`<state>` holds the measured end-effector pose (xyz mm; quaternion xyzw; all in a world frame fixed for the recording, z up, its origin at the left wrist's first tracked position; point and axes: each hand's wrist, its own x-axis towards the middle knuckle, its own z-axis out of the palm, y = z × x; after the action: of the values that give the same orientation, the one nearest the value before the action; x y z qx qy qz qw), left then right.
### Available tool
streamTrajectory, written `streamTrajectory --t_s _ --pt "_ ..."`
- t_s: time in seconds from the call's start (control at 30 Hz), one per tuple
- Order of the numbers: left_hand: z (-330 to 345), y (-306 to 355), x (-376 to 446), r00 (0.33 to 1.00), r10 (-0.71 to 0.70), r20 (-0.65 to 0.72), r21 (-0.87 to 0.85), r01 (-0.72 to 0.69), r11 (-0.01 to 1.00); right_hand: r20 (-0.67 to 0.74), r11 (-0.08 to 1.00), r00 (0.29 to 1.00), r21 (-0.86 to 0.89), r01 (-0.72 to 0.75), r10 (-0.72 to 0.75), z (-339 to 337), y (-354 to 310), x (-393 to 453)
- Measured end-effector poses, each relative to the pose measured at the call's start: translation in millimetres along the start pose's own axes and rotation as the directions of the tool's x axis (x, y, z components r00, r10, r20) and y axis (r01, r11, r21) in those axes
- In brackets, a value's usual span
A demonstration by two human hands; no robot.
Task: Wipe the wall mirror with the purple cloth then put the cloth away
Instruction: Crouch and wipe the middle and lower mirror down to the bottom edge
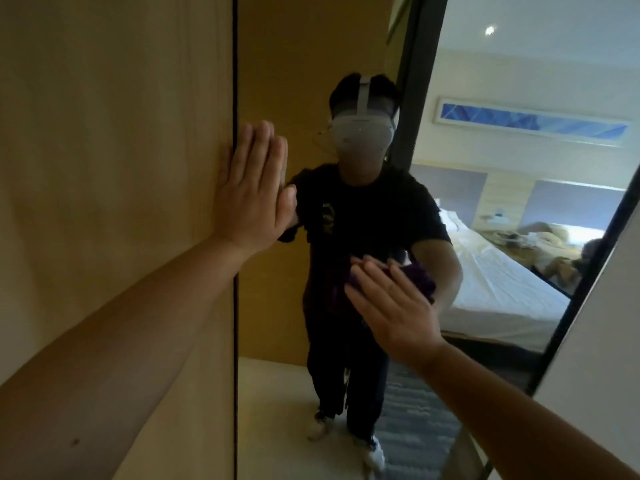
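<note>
A tall wall mirror (277, 64) with a thin dark frame fills the middle of the head view. My left hand (249, 192) lies flat with its fingers together against the mirror's left edge, where the glass meets the wooden panel. Lower and to the right, my right hand (391, 306) presses the purple cloth (420, 277) flat against the glass. Most of the cloth is hidden under my palm; only a crumpled edge shows beyond my fingers, along with its reflection.
A light wooden panel (114, 168) stands left of the mirror, a white wall (602, 341) to its right. The glass reflects a person wearing a headset, a bed with white sheets, and a pale floor with a grey rug.
</note>
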<state>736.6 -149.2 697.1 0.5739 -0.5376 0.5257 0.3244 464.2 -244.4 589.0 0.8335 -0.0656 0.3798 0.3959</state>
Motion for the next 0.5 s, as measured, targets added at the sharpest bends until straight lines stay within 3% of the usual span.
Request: streamTrajectory --t_s 0.2,0.5 --pt "1 -1 0 1.000 -0.002 -0.001 -0.005 0.002 1.000 0.161 0.996 0.984 -0.013 0.086 -0.083 30 -51 -64" --pt "0 -1 -3 0.999 -0.012 0.032 0.000 0.012 1.000 0.169 0.995 0.983 0.087 0.053 -0.067 10 -49 -55"
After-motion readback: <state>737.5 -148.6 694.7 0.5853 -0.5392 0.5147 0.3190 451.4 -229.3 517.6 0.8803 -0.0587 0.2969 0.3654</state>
